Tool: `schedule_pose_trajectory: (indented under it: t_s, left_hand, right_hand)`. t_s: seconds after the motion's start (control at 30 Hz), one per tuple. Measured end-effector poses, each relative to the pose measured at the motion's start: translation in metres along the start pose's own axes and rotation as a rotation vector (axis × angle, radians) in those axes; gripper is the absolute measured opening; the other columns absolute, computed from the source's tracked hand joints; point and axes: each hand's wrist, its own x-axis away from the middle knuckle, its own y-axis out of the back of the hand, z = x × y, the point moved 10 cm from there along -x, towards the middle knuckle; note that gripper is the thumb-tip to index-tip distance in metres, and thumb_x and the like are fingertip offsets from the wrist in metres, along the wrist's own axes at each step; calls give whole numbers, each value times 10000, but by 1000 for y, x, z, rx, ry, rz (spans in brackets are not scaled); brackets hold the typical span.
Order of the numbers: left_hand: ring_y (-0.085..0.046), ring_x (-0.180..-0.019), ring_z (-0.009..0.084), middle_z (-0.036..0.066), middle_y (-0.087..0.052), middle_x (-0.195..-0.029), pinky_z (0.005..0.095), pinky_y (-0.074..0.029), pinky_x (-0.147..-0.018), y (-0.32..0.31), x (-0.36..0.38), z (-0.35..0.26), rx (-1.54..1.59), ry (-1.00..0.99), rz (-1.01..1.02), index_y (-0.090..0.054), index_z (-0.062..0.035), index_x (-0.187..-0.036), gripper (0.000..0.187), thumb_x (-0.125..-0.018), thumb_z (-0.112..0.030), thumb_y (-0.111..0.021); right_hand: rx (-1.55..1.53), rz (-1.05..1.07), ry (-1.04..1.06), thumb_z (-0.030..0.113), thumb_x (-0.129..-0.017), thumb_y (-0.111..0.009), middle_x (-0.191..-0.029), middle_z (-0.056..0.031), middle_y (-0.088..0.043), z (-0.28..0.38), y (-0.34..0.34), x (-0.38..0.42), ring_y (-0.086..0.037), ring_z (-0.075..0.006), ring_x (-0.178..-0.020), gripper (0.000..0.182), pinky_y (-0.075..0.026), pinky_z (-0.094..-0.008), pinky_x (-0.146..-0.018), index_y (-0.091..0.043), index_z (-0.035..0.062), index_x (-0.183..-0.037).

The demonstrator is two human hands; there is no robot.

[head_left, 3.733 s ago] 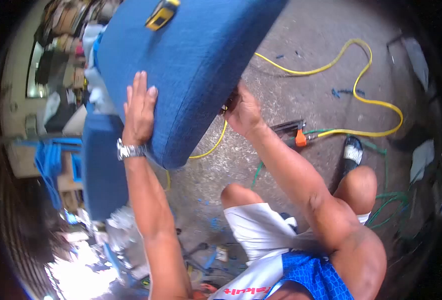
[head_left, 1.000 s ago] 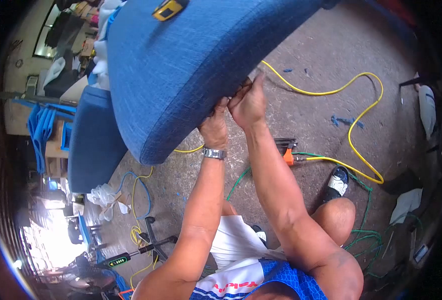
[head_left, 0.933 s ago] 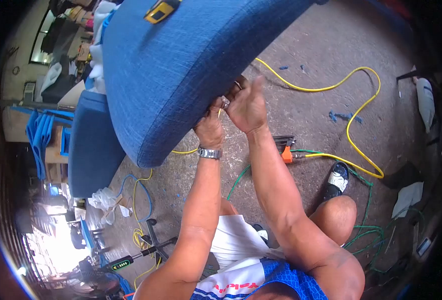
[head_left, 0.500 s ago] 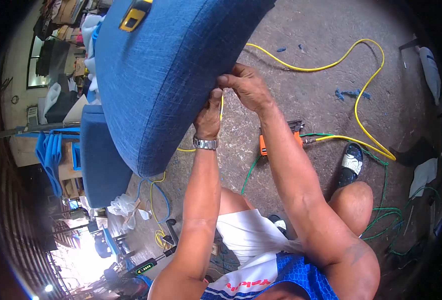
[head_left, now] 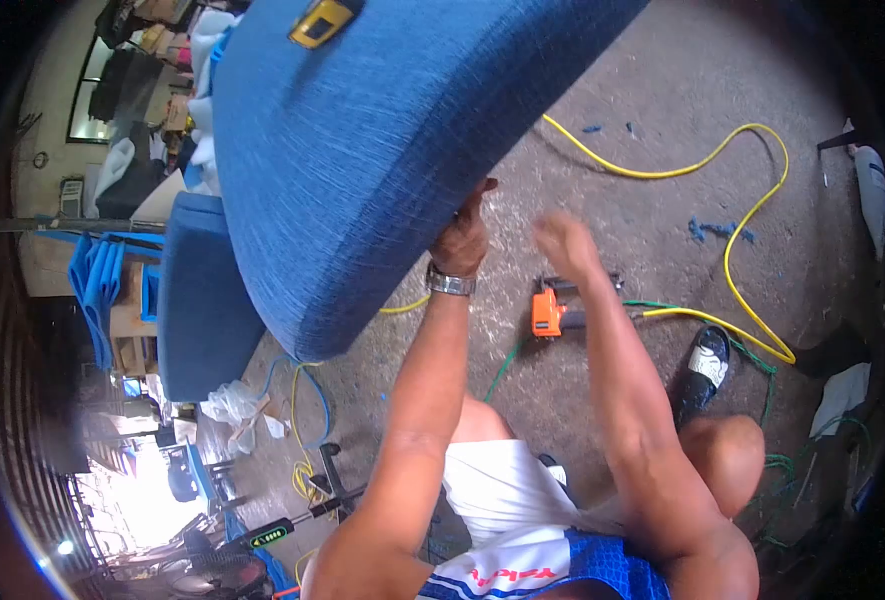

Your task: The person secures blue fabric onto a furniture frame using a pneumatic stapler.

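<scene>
A large blue fabric-covered upholstered piece (head_left: 362, 160) fills the upper middle, tilted, with its rounded edge toward me. At its underside, my left hand (head_left: 460, 242), with a metal watch (head_left: 450, 284) on the wrist, grips the edge; the fabric hides part of the fingers. Apart from the piece, my right hand (head_left: 565, 245) is smeared by motion, so its fingers do not show clearly. Just below that hand an orange staple or nail gun (head_left: 546, 313) lies on the floor. On top of the blue piece rests a yellow tape measure (head_left: 320, 22).
A yellow air hose (head_left: 727, 250) winds over the concrete floor on the right, near blue fabric scraps (head_left: 719, 231). Another blue padded panel (head_left: 197, 300) stands at left. Plastic wrap (head_left: 230, 402), a fan (head_left: 207, 565) and green cord (head_left: 502, 365) are also around.
My right hand has let go of the blue piece's edge and moved right and down toward the orange gun. My left hand stays at the edge. The whole view has shifted slightly.
</scene>
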Motion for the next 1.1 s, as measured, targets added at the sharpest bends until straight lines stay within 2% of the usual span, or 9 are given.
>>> schedule_pose_trajectory:
  t_s: [0.17,0.23,0.33,0.53,0.63,0.77,0.9,1.0,1.1]
  left_hand:
    - [-713,-899,202,126,-751,-1023,347,-545,-801,-1,-12,0,695,98,-135,-700,-18,-1051,133,-942,-84,-659]
    - [-714,-920,223,147,-747,-995,370,-557,-818,7,-15,-23,76,-137,-12,-701,-6,-1042,147,-971,-120,-641]
    - [-711,-943,256,152,-724,-1099,398,-549,-891,-10,-16,7,629,296,40,-669,-22,-1153,254,-1023,-213,-564]
    - [-695,-875,181,98,-716,-1106,337,-543,-803,-28,-9,41,713,292,263,-628,-55,-1207,377,-1075,-373,-473]
    - [-673,-932,135,54,-657,-1242,305,-521,-877,-53,-1,101,841,361,461,-548,-63,-1331,331,-1035,-202,-500]
    - [-627,-1091,123,52,-559,-1420,304,-493,-966,-38,-3,106,645,137,515,-423,-48,-1458,520,-947,-101,-506]
    - [-645,-1089,226,152,-619,-1329,386,-537,-934,-19,-11,49,461,183,210,-567,-21,-1326,339,-1084,-224,-445]
    - [-646,-1111,266,167,-624,-1322,405,-535,-949,-13,-17,43,760,225,88,-594,-2,-1287,330,-1089,-193,-413]
    - [-662,-1100,287,164,-663,-1259,403,-521,-969,-4,-17,38,394,188,55,-602,24,-1253,310,-1074,-152,-422]
  right_hand:
    - [828,382,-366,165,-840,-681,-1341,-133,-565,-154,-37,130,-504,-339,-1312,468,-456,-515,-1055,-574,86,-1288]
    - [1015,257,-132,181,-878,-637,-1304,-125,-575,-144,-40,154,-449,-316,-1360,428,-395,-546,-1094,-574,88,-1291]
    - [1118,181,-54,225,-946,-538,-1291,-116,-581,-168,-67,145,-436,-287,-1361,372,-307,-597,-1127,-586,88,-1289]
    - [1012,471,-243,287,-924,-590,-1280,-104,-612,-185,-92,118,-535,-270,-1252,393,-299,-506,-1147,-631,82,-1257]
    - [912,540,-387,323,-837,-674,-1289,-113,-607,-166,-85,132,-519,-283,-1274,479,-268,-520,-1164,-643,59,-1235]
    - [427,533,-570,379,-801,-691,-1237,-169,-689,-110,-59,141,-644,-322,-1180,519,-437,-464,-1042,-687,71,-1219]
    - [-177,178,-507,447,-832,-707,-1165,-188,-706,-67,-24,115,-695,-305,-1062,568,-537,-424,-871,-656,59,-1242]
    - [-851,25,-564,408,-927,-679,-907,-113,-709,-72,-29,91,-711,-222,-815,424,-559,-389,-712,-651,55,-1160]
    - [-1524,13,-488,360,-959,-642,-777,-26,-628,9,5,90,-635,-143,-631,430,-578,-312,-602,-575,23,-1217]
